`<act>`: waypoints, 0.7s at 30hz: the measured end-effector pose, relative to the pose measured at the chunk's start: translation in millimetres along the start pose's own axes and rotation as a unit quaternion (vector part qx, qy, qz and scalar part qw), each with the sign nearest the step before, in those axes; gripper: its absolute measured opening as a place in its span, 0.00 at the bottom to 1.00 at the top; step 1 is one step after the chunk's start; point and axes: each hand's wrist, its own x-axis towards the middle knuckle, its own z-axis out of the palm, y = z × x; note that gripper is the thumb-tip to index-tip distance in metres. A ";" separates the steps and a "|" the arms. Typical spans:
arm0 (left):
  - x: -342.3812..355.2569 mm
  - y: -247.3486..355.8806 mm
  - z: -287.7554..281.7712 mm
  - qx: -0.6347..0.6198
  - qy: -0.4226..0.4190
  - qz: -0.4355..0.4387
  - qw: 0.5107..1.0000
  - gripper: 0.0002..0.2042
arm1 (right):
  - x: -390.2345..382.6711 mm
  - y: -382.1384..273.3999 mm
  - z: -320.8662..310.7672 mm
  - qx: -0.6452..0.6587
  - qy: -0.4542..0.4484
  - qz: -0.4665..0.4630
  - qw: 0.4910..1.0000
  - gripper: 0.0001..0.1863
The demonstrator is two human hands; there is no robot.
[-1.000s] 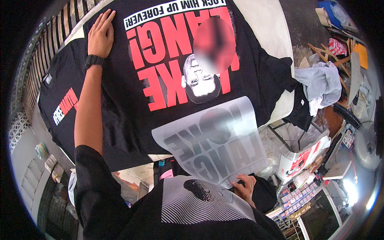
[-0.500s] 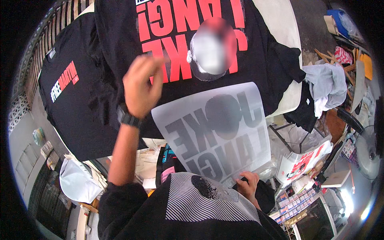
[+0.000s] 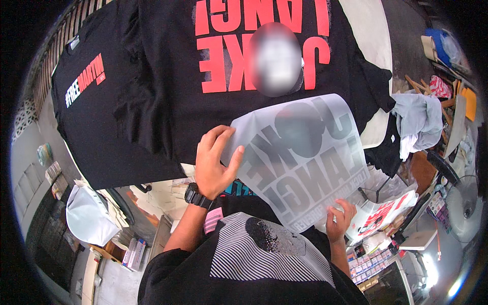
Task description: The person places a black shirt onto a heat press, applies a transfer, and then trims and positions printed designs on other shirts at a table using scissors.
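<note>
My left hand (image 3: 218, 160) grips the upper left edge of a translucent printed film sheet (image 3: 297, 162), thumb apart from the curled fingers. At the sheet's lower right edge, my right hand (image 3: 337, 218) holds on with bent fingers. The sheet is raised and bowed, with dark reversed lettering showing through. Beyond it lies a black T-shirt (image 3: 178, 61) with large red lettering and a blurred portrait print, upside down from my view. Left of that is a second black shirt (image 3: 96, 137) with a small white-and-red chest print.
The shirts lie on a white padded board (image 3: 371, 25). At right are a grey cloth bundle (image 3: 417, 117), wooden pieces, a fan (image 3: 462, 213) and red-printed sheets (image 3: 381, 213). A white pouch-like item (image 3: 89, 213) and stacked papers sit at lower left.
My left hand has left the shirts, moved down toward me and taken the film's left edge. My right hand has shifted slightly rightward and up with the sheet. The view has shifted.
</note>
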 end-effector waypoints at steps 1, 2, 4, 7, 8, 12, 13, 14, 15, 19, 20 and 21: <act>3.8 0.2 -1.7 0.016 -0.003 0.021 1.000 0.19 | 3.2 1.1 -0.8 -0.003 0.001 -0.004 1.000 0.10; 10.5 1.3 -5.4 0.032 -0.006 0.042 0.999 0.20 | 6.0 1.9 -0.9 -0.007 0.001 -0.008 1.000 0.10; 28.4 6.8 -13.9 0.055 -0.034 0.078 0.995 0.21 | 9.2 2.0 0.3 -0.003 0.001 -0.009 1.000 0.10; 52.4 9.9 -19.4 0.092 -0.109 0.105 0.984 0.20 | 8.1 2.3 1.8 -0.003 -0.004 -0.015 1.000 0.10; 53.3 8.5 -18.4 0.091 -0.116 0.096 0.984 0.20 | 8.0 2.8 2.4 -0.004 -0.007 -0.019 1.000 0.11; 52.2 4.3 -10.4 0.087 -0.126 0.073 0.986 0.20 | 10.1 -2.8 0.5 0.015 -0.011 0.012 1.000 0.10; 52.2 4.2 -9.3 0.086 -0.121 0.071 0.986 0.20 | 10.6 -4.8 0.4 0.020 -0.008 0.021 1.000 0.09; 53.5 4.5 -8.4 0.086 -0.118 0.070 0.987 0.20 | 11.5 -6.4 -0.1 0.025 -0.004 0.030 0.999 0.09; 55.6 5.0 -7.5 0.086 -0.115 0.070 0.987 0.20 | 15.2 -8.5 -2.4 0.030 0.006 0.032 0.999 0.09; 63.0 10.9 -4.8 0.093 -0.144 0.099 0.980 0.20 | 52.6 -15.2 -20.3 0.033 0.053 0.020 0.998 0.10; 63.6 12.1 -3.8 0.109 -0.142 0.103 0.978 0.19 | 60.3 -16.5 -24.1 0.031 0.068 0.014 0.997 0.10; 63.4 11.8 -3.5 0.125 -0.141 0.106 0.976 0.19 | 63.2 -15.7 -28.5 0.020 0.063 0.004 0.998 0.11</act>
